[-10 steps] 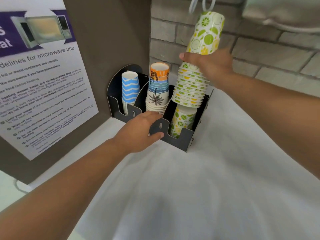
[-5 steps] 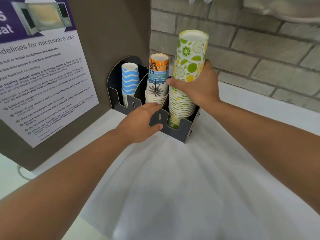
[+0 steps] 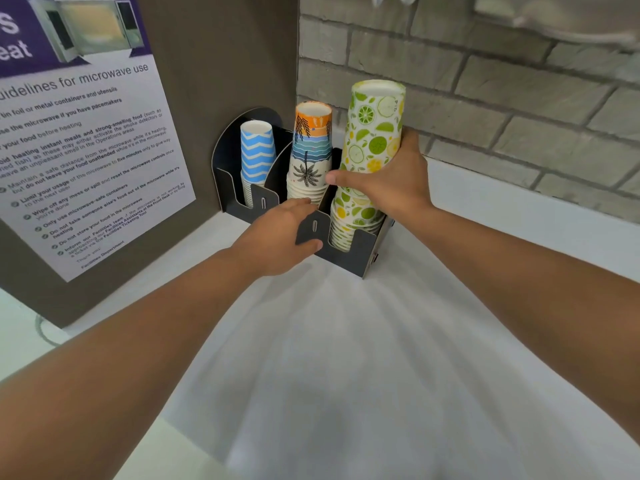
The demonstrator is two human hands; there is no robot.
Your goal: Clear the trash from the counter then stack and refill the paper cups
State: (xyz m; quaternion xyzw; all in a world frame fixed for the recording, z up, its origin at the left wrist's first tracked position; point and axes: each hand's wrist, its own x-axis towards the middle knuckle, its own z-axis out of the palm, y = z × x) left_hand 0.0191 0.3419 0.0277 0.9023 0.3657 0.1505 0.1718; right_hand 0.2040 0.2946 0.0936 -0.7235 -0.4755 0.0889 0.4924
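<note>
A black three-slot cup holder (image 3: 360, 254) stands in the counter's back corner. Its left slot holds a blue zigzag cup stack (image 3: 257, 157), the middle slot a palm-tree cup stack (image 3: 310, 154). In the right slot stands a tall lime-patterned cup stack (image 3: 372, 133), upside down, its lower rims inside the holder. My right hand (image 3: 388, 181) grips this stack around its middle. My left hand (image 3: 277, 237) holds the holder's front divider, thumb under its edge and fingers over the top.
A brown panel with a microwave-guidelines poster (image 3: 86, 150) stands at the left. A grey brick wall (image 3: 485, 98) runs behind. The white counter (image 3: 346, 358) spreads toward me.
My right hand has lowered the lime cup stack from high above down into the right slot, onto the cups there. My left hand has stayed on the holder.
</note>
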